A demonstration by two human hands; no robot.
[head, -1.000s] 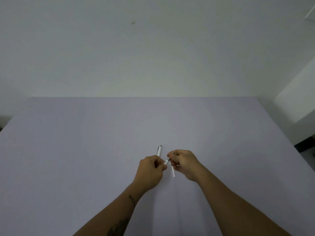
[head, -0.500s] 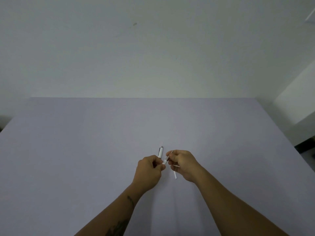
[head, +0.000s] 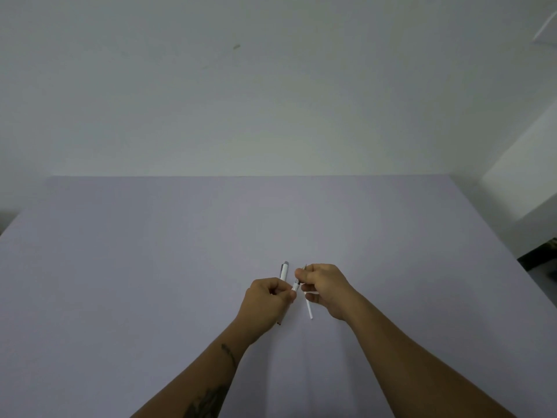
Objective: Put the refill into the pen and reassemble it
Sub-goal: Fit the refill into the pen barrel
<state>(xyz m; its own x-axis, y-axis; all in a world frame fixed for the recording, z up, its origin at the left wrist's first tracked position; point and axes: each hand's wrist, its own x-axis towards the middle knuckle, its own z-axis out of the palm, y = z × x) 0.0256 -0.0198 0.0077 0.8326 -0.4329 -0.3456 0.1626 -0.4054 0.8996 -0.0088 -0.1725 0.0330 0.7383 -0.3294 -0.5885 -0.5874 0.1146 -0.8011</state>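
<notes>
My left hand [head: 266,300] and my right hand [head: 327,286] meet just above the lilac table [head: 150,267]. Between them is a short white pen piece [head: 296,286] with a dark far end; both hands pinch it, and a thin point shows above my right fingers. A white pen body [head: 284,271] with a clip and a metal cap runs under my left hand; whether that hand touches it is hidden. A thin white refill [head: 309,307] sticks out below my right fingers. I cannot tell if it is held or lies on the table.
A pale wall [head: 271,101] rises behind the table's far edge. The table's right edge runs diagonally, with a dark floor strip [head: 539,257] beyond it. Both forearms reach in from the bottom of the view.
Both hands stay together over the same spot. My right hand has turned slightly, so more of the refill shows below it.
</notes>
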